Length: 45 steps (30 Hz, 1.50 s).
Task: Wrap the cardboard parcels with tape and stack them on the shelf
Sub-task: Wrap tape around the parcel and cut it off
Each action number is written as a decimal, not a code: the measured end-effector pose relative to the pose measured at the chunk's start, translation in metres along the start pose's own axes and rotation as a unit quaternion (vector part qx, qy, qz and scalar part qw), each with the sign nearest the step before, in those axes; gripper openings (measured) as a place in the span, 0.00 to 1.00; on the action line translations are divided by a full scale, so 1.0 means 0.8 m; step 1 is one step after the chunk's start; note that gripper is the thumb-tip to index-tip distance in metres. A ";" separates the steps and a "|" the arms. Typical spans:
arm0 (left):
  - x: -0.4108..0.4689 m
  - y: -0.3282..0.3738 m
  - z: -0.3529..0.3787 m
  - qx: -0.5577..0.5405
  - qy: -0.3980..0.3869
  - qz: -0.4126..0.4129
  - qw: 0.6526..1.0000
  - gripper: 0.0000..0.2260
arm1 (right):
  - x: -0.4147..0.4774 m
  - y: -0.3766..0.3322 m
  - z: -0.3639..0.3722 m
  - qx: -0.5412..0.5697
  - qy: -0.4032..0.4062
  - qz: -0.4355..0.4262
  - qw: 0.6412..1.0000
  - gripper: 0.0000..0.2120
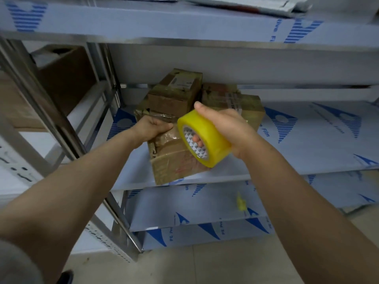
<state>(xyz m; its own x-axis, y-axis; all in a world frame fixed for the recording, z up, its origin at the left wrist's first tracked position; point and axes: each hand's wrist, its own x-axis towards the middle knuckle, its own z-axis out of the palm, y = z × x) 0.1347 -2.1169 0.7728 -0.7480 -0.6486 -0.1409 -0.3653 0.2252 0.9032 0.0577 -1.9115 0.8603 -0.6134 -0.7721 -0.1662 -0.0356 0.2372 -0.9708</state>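
Observation:
A taped brown cardboard parcel (174, 162) lies at the front edge of the middle shelf (307, 140). My left hand (152, 128) grips its far top edge. My right hand (227, 130) holds a yellow tape roll (207, 140) just above the parcel, with fingers through the roll's core. Behind them, another taped parcel (176, 93) sits on top of a lower one, and a third parcel (244, 105) stands to the right at the back of the shelf.
The shelves are metal, covered in white film with blue logos. An upper shelf (184, 23) hangs overhead and a lower shelf (205, 206) carries a yellow tape scrap (241, 202). A brown box (67, 78) sits in the left rack. A steel upright (61, 130) stands left.

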 end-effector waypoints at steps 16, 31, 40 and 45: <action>0.002 -0.008 0.008 0.001 -0.005 0.017 1.000 0.11 | -0.055 0.159 0.020 0.026 0.105 0.062 0.992 0.16; 0.020 0.039 0.094 0.498 0.103 0.120 0.853 0.26 | -0.020 0.183 0.047 -0.010 0.130 0.063 0.989 0.25; 0.010 0.049 0.117 0.503 -0.013 0.049 0.863 0.45 | -0.017 0.187 0.049 0.029 0.122 0.075 0.989 0.26; 0.015 0.043 0.115 0.471 -0.009 0.076 0.879 0.37 | -0.015 0.185 0.049 0.044 0.123 0.087 0.988 0.25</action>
<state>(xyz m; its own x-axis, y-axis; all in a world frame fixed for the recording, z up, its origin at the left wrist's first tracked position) 0.0624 -2.0500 0.7647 -0.8335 -0.5492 -0.0606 -0.5505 0.8158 0.1773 0.0910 -1.8901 0.7120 -0.7782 -0.5545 -0.2948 0.1495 0.2924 -0.9445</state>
